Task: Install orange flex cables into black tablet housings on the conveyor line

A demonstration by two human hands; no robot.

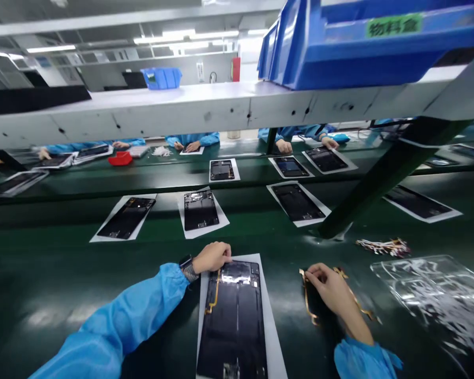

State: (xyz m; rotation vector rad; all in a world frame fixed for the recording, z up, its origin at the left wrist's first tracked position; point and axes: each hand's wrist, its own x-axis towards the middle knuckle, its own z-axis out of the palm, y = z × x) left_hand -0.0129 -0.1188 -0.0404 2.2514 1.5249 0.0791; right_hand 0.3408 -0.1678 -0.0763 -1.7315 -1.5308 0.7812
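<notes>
Directly in front of me an opened black tablet housing [237, 316] lies on a white sheet [274, 342]. A thin orange flex cable [216, 292] runs down its upper left part. My left hand [214, 256], with a watch on the wrist, rests at the housing's top left corner; its fingers are curled together and hide what is under them. To the right of the housing, my right hand [329, 287] pinches the upper end of another flex cable [306, 300] just over the green bench. More flex cables [363, 308] lie beside and partly behind that hand.
A transparent tray [434, 279] of white strips and a bundle of small cables [385, 246] lie at right. A slanted green post [383, 184] rises there. Overhead runs a white shelf [189, 113] with blue bins [351, 58]. More housings [199, 210] and co-workers' hands [284, 146] are beyond.
</notes>
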